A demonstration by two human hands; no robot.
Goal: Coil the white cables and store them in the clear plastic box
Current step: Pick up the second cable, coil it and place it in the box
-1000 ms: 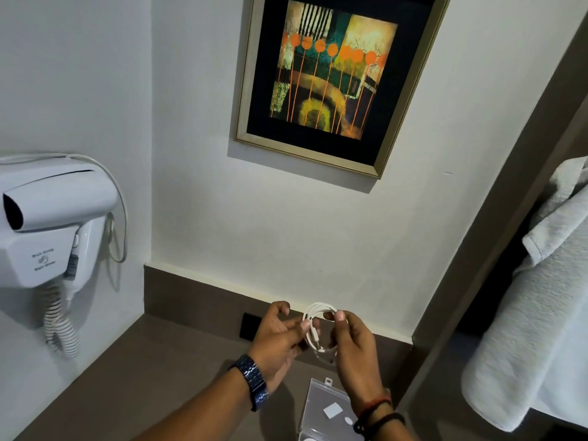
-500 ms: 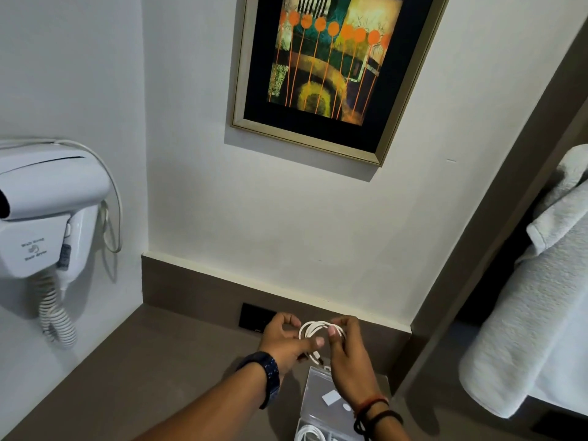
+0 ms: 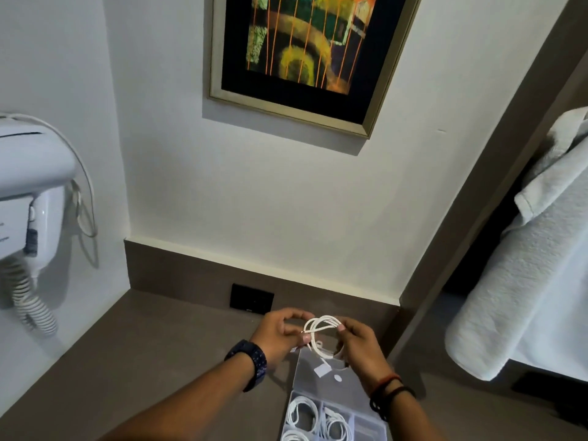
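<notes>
A white cable point(image 3: 319, 332) is wound into a small loop and held in the air between both hands, above the open lid of the clear plastic box point(image 3: 324, 381). My left hand point(image 3: 280, 334) pinches the loop's left side near a connector end. My right hand point(image 3: 358, 342) grips its right side. The box lies open on the brown counter at the bottom of the view. Its compartments hold other coiled white cables point(image 3: 304, 412). The box's lower part is cut off by the frame edge.
A wall-mounted white hair dryer point(image 3: 28, 198) with a coiled cord hangs at the left. A black wall socket point(image 3: 252, 300) sits behind the hands. A framed picture point(image 3: 305, 58) hangs above. White towels point(image 3: 525, 265) hang at the right, past a brown partition.
The view has tilted down, showing more of the box and its coiled cables. Both hands have come lower with the loop, which now sits flatter between them.
</notes>
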